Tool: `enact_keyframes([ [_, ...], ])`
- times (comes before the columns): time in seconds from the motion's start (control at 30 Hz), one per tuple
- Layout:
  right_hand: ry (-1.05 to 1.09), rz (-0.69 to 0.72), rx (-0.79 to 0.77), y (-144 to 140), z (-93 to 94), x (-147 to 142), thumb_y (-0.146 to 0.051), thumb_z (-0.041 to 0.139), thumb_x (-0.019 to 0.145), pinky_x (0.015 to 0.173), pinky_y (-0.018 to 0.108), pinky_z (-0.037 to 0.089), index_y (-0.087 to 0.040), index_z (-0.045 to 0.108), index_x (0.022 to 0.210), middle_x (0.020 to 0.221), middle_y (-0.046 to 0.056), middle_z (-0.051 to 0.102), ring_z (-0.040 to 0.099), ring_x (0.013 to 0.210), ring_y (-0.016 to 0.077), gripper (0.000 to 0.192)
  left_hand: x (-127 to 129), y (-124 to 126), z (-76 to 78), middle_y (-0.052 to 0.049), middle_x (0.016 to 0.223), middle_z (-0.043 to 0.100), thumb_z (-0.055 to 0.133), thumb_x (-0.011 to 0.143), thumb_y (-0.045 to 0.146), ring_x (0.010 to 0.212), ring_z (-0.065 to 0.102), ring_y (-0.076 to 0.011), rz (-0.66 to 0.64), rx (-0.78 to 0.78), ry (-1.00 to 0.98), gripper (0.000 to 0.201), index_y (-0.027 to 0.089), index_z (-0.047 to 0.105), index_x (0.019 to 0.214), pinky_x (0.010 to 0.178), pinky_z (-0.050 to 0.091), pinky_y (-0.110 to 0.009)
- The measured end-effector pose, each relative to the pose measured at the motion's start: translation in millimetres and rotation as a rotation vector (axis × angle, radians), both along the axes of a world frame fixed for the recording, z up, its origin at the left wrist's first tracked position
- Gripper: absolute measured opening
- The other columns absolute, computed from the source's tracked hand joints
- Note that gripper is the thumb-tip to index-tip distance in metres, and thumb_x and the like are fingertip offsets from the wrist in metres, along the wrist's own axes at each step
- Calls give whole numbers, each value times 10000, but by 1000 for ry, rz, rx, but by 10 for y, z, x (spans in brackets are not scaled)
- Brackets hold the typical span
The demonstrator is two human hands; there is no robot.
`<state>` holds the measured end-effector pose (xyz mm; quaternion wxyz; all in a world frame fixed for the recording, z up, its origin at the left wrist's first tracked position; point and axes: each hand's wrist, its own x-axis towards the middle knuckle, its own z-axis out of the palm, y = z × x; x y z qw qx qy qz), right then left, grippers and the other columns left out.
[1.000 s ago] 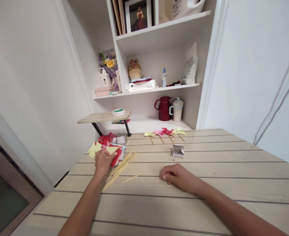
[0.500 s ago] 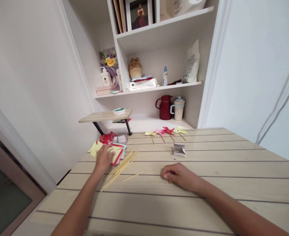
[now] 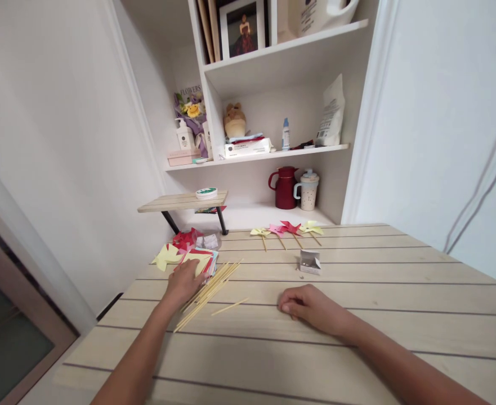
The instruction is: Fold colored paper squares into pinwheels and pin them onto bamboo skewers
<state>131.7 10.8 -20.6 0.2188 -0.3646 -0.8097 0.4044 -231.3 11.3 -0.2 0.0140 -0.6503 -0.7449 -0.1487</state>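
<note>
Under the left hand, stacked pale-yellow and red paper.

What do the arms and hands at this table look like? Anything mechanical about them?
Nothing mechanical: the left hand and right hand are human and gloveless. The left forearm and right forearm show no sleeves, watch, bracelet or cables within view.

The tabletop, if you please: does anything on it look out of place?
One thin stick lies apart from the pile of sticks, and tiny bits lie outside the small open box, perhaps spilled.
</note>
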Motion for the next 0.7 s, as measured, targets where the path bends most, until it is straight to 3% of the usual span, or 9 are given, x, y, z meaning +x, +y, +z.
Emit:
enact_keyframes([
  [0.17, -4, 3, -2, -5, 1, 0, -218, 523, 853, 612, 248, 353, -189, 652, 754, 652, -8, 586, 459, 614, 134, 166, -11, 19, 21, -151, 1309, 650, 369, 969, 449, 1248, 562, -290, 13, -12, 4, 448, 180, 609, 1234, 992, 401, -378],
  [0.43, -1, 12, 1, 12, -25, 14, -230, 519, 858, 603, 243, 352, -188, 663, 773, 656, -10, 586, 461, 611, 132, 172, 26, 25, 39, -171, 1304, 655, 457, 923, 457, 1224, 579, -326, 40, -48, -14, 449, 172, 614, 1232, 961, 419, -401],
  [0.7, 2, 4, 2, 15, -38, 6, -246, 532, 857, 601, 248, 356, -191, 678, 778, 647, -7, 588, 461, 604, 138, 174, -56, 27, 26, -169, 1360, 623, 440, 915, 419, 1267, 568, -277, 31, -11, -124, 479, 146, 586, 1280, 985, 423, -351],
])
